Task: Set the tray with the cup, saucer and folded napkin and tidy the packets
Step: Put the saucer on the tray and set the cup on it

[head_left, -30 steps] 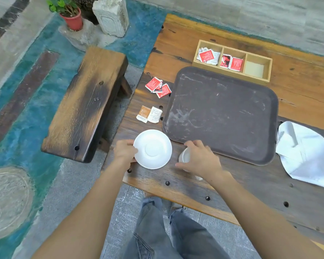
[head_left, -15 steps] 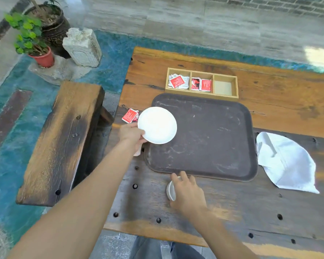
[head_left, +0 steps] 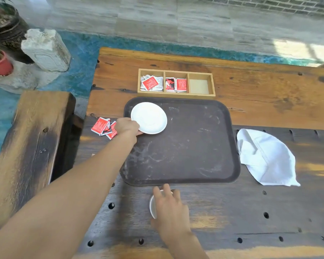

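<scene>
— Where's the saucer (head_left: 148,117) right now?

— Over the far-left corner of the dark tray (head_left: 185,152), pinched at its near rim by the left hand (head_left: 127,127) — whether it has touched down I can't tell.

— And the cup (head_left: 153,206)?

— On the counter (head_left: 251,212) just in front of the tray, with the right hand (head_left: 171,210) curled over its top and most of it hidden.

— How will they handle?

— Both look like glazed white china: stiff, smooth, probably slippery and chippable. I'd keep the rim pinch on the saucer and set it flat; the cup is best gripped round its wall.

— The rest?

— The white napkin (head_left: 266,157) lies unfolded right of the tray — soft, light, take it by a corner. Loose red packets (head_left: 101,126) sit left of the tray; the wooden organizer (head_left: 176,95) waits behind it.
</scene>
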